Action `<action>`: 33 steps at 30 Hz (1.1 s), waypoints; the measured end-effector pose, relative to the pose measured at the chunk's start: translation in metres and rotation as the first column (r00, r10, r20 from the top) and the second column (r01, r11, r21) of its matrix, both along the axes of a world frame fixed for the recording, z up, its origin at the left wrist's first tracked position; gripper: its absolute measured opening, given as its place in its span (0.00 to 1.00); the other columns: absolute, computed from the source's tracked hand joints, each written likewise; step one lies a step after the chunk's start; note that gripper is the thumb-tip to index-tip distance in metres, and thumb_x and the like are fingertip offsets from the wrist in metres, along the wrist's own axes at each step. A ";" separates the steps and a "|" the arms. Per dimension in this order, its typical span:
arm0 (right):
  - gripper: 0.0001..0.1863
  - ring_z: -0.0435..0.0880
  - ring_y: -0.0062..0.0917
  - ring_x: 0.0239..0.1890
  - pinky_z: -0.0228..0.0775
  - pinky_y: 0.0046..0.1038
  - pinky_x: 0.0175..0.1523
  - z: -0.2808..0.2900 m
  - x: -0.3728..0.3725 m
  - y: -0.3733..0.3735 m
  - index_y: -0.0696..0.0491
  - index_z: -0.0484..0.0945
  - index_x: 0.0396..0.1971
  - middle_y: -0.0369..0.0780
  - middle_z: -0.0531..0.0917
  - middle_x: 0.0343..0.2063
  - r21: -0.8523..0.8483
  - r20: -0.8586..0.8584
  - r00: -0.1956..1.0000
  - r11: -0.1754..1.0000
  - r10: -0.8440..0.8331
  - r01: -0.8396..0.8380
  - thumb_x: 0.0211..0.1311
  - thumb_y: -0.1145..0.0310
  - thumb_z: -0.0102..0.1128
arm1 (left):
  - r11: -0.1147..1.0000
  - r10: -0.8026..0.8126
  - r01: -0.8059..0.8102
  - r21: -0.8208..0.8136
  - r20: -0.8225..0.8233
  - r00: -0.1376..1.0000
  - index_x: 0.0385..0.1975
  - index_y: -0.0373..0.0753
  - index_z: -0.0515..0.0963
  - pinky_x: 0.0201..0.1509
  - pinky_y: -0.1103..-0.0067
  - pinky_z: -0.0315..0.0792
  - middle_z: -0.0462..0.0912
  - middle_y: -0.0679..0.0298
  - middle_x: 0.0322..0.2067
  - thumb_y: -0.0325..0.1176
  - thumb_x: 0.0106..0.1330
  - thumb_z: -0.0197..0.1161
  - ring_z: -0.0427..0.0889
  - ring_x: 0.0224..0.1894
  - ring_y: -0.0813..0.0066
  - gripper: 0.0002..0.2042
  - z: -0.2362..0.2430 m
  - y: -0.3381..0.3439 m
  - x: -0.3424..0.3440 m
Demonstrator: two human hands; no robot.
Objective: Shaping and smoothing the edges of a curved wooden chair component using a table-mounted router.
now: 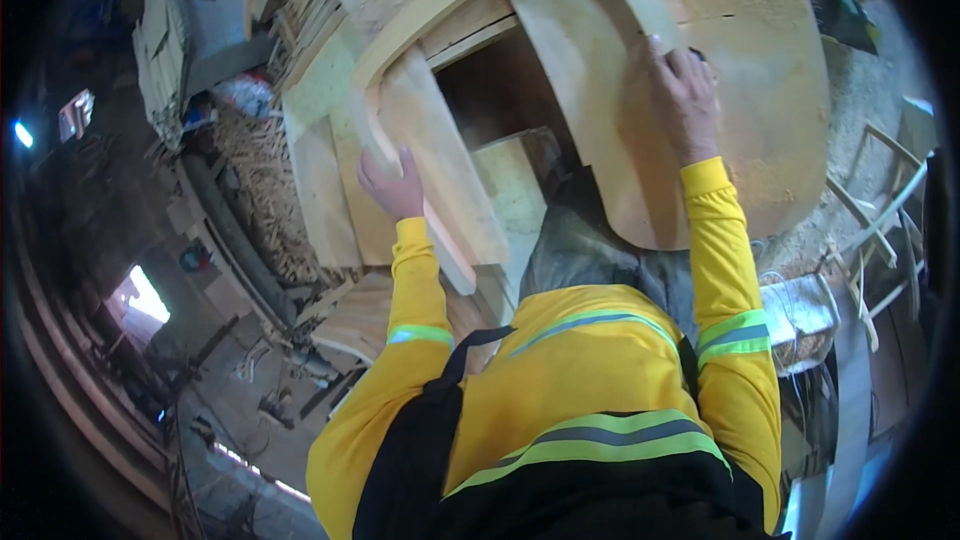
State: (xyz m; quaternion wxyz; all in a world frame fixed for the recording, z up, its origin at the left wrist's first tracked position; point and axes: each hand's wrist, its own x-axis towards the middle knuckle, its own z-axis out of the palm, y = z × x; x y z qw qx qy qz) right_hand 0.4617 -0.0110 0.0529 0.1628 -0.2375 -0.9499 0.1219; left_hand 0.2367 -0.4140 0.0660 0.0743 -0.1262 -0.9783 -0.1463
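A pale curved wooden piece (448,2), bent like an arch, lies over flat wooden boards in front of me. My left hand (392,183) is closed around its left leg, with the straight end (455,260) running on toward my body. At the arch's right side my right hand (684,98) has its fingers curled and its thumb against the wood. A small dark bit shows beside those fingers; I cannot make out what it is. Under the arch are a board with a rounded end (580,70) and a narrower board (440,150), with a dark gap between them.
Sawdust lies on the large board (760,130) at right. Wood scraps (245,155) and stacked offcuts (160,50) are heaped at left. Thin curved strips (865,205) and a pale block wrapped with cord (800,320) stand at the right.
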 end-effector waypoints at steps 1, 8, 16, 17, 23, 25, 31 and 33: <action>0.23 0.77 0.30 0.39 0.69 0.32 0.45 -0.002 0.004 0.001 0.52 0.76 0.55 0.38 0.73 0.31 0.004 0.012 1.000 1.000 -0.014 0.014 0.56 0.72 0.56 | 0.987 -0.137 0.143 0.079 -0.080 0.987 0.57 0.29 0.71 0.58 0.71 0.72 0.78 0.53 0.52 0.39 0.63 0.72 0.78 0.53 0.67 0.28 0.009 0.038 0.004; 0.23 0.78 0.28 0.38 0.69 0.31 0.47 -0.009 0.004 0.002 0.52 0.78 0.54 0.36 0.75 0.32 0.020 -0.008 1.000 0.999 -0.025 0.025 0.57 0.70 0.55 | 0.834 -0.504 0.043 0.550 0.729 0.463 0.31 0.29 0.85 0.33 0.82 0.78 0.86 0.59 0.23 0.48 0.61 0.72 0.85 0.24 0.76 0.22 0.006 0.331 0.051; 0.20 0.79 0.28 0.38 0.68 0.31 0.43 -0.011 0.002 0.002 0.54 0.78 0.52 0.37 0.76 0.31 0.025 -0.077 0.996 0.999 -0.042 0.044 0.57 0.69 0.54 | 0.904 -0.426 0.099 0.415 0.885 0.186 0.34 0.29 0.83 0.30 0.79 0.83 0.85 0.59 0.30 0.43 0.60 0.74 0.84 0.27 0.73 0.19 -0.017 0.387 0.053; 0.20 0.79 0.28 0.38 0.68 0.31 0.43 -0.011 0.002 0.002 0.54 0.78 0.52 0.37 0.76 0.31 0.014 -0.075 0.996 0.999 -0.048 0.049 0.58 0.69 0.54 | 0.911 -0.413 0.077 0.406 0.894 0.174 0.36 0.29 0.82 0.32 0.77 0.85 0.85 0.58 0.32 0.40 0.62 0.72 0.85 0.29 0.71 0.17 -0.014 0.389 0.054; 0.27 0.77 0.29 0.43 0.69 0.31 0.47 -0.001 0.039 -0.024 0.54 0.74 0.59 0.38 0.76 0.36 -0.040 -0.011 0.997 0.997 -0.073 0.073 0.57 0.72 0.53 | 0.906 -0.411 -0.012 0.424 0.884 0.222 0.35 0.25 0.81 0.26 0.76 0.85 0.85 0.55 0.30 0.31 0.63 0.70 0.86 0.25 0.68 0.12 -0.006 0.393 0.059; 0.30 0.76 0.29 0.44 0.70 0.31 0.51 -0.001 0.073 -0.041 0.54 0.71 0.63 0.39 0.75 0.39 -0.115 0.049 0.994 0.988 -0.096 0.101 0.56 0.73 0.52 | 0.901 -0.415 -0.027 0.432 0.880 0.229 0.33 0.24 0.80 0.24 0.76 0.85 0.85 0.54 0.29 0.29 0.62 0.71 0.86 0.24 0.65 0.11 -0.006 0.393 0.061; 0.31 0.75 0.29 0.58 0.69 0.30 0.61 0.023 0.164 -0.072 0.54 0.70 0.64 0.39 0.75 0.57 -0.204 0.084 0.995 0.977 -0.050 0.066 0.57 0.74 0.52 | 0.891 -0.432 0.027 0.454 0.827 0.359 0.31 0.21 0.79 0.23 0.75 0.85 0.84 0.51 0.28 0.30 0.62 0.71 0.86 0.23 0.66 0.14 -0.011 0.388 0.062; 0.30 0.72 0.28 0.64 0.67 0.30 0.66 0.027 0.178 -0.072 0.54 0.71 0.64 0.37 0.72 0.64 -0.260 0.104 0.994 0.963 -0.045 0.071 0.58 0.74 0.52 | 0.893 -0.431 0.043 0.449 0.822 0.372 0.30 0.21 0.79 0.23 0.75 0.85 0.84 0.51 0.27 0.31 0.62 0.72 0.85 0.22 0.66 0.15 -0.012 0.387 0.065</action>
